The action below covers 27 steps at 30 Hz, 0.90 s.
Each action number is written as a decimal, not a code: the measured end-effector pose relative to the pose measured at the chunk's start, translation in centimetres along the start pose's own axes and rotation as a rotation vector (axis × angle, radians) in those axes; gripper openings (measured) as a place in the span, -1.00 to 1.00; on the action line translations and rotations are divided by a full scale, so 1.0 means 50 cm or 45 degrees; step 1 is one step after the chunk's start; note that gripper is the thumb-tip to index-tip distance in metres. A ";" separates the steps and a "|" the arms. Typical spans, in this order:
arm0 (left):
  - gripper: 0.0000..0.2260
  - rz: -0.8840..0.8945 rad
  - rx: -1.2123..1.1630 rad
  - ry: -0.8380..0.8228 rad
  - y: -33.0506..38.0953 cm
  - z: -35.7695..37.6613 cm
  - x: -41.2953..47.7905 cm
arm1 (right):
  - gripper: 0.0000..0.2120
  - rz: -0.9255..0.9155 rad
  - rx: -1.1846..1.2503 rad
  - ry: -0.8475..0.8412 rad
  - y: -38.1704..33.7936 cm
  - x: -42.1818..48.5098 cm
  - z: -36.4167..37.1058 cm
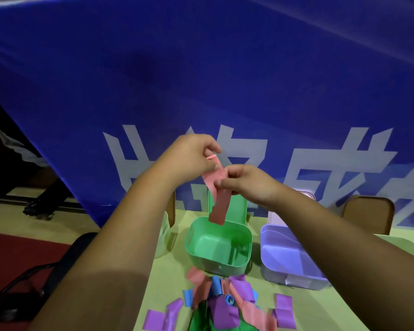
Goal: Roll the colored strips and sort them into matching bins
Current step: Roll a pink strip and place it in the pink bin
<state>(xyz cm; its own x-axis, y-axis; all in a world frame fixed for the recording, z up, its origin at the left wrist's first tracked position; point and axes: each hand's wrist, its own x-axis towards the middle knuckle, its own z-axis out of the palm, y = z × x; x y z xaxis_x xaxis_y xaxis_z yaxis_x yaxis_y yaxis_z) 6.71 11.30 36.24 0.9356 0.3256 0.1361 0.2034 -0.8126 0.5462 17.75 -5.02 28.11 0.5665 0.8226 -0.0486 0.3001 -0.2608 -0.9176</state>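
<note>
Above the green bin: a pink strip (219,201) hangs in the air between both hands, its lower end over the far rim of the bin
Left hand (191,156): raised over the desk, its fingers (210,149) pinched together on the top end of the pink strip, where the paper makes a small curl
Right hand (249,185): just beside the left one and a little lower, its fingers (227,181) clamped on the strip near its middle
Green bin (194,235): stands open in the middle of the desk (163,278), with a green lid (239,206) upright just behind it
Purple bin (273,266): just beside the green bin, toward the right edge of the desk, partly covered by the right forearm
Pale bin (165,232): on the left of the green bin, mostly hidden behind the left forearm
Loose strips (225,304): a mixed pile at the near edge of the desk, in front of the green bin, in pink, purple, blue and green; one blue roll (230,299) lies among them
Blue banner (201,80): hangs behind the far edge of the desk and carries large white characters
Brown chair back (368,213): near the far right corner of the desk
</note>
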 end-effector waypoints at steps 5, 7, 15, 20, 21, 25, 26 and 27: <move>-0.73 -0.015 -0.172 0.073 -0.011 -0.019 0.000 | -0.83 0.019 0.027 0.002 -0.007 -0.001 -0.003; -0.79 0.008 -0.224 0.109 -0.011 -0.020 0.000 | -0.83 0.026 0.034 -0.022 -0.011 -0.004 -0.002; -0.92 0.004 -0.299 0.138 0.011 -0.020 -0.001 | -0.84 -0.048 0.212 -0.013 -0.040 -0.004 -0.003; -0.95 -0.004 -0.303 0.190 0.020 -0.020 0.000 | -0.87 -0.104 0.333 0.050 -0.052 0.011 0.004; -0.95 -0.003 -0.308 0.204 0.022 -0.020 -0.001 | -0.86 -0.103 0.341 0.055 -0.053 0.012 0.006; -0.95 -0.004 -0.308 0.237 0.026 -0.020 -0.006 | -0.85 -0.093 0.330 0.056 -0.054 0.012 0.005; -0.94 -0.003 -0.309 0.239 0.026 -0.021 -0.007 | -0.85 -0.093 0.321 0.056 -0.054 0.010 0.004; -0.94 -0.003 -0.311 0.238 0.026 -0.023 -0.009 | -0.85 -0.095 0.314 0.055 -0.055 0.007 0.002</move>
<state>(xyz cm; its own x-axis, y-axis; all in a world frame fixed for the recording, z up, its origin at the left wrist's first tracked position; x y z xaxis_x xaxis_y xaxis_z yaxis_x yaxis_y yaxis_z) 6.22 10.67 37.82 0.8615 0.4287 0.2719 0.1088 -0.6791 0.7259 17.04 -3.93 30.59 0.5838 0.8111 0.0347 0.1486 -0.0648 -0.9868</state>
